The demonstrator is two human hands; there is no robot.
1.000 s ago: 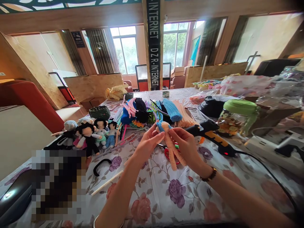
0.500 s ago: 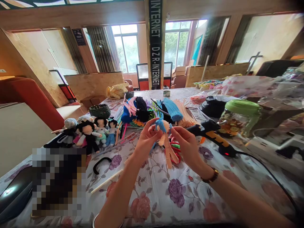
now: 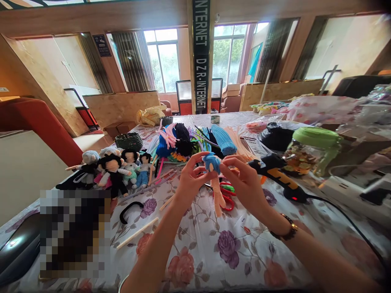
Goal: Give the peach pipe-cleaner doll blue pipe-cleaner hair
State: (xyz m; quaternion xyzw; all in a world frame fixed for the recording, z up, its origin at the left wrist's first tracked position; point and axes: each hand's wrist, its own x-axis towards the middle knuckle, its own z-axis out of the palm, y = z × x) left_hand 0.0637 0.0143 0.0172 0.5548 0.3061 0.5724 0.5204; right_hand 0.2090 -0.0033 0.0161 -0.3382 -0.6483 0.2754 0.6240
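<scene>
A small doll (image 3: 216, 185) with blue hair and a peach body hangs upright between my hands, above the flowered tablecloth. My left hand (image 3: 194, 179) grips its head from the left, fingers and thumb closed round it. On the right side of the head, my right hand (image 3: 240, 175) pinches at the blue hair with its fingertips. Red-handled scissors (image 3: 227, 199) lie on the cloth just behind the doll's legs, partly hidden. Bundles of pipe cleaners, one of them light blue (image 3: 223, 140), lie beyond my hands.
Finished dolls (image 3: 113, 171) sit at the left by a dark green basket (image 3: 128, 141). A black and orange glue gun (image 3: 282, 179) with a cord lies right, near a green-lidded jar (image 3: 316, 138). A black curved piece (image 3: 124, 211) and a pale stick (image 3: 137, 233) lie front left.
The doll has turned, so more blue hair and less of its peach face shows. My right hand and wrist have shifted slightly to the right.
</scene>
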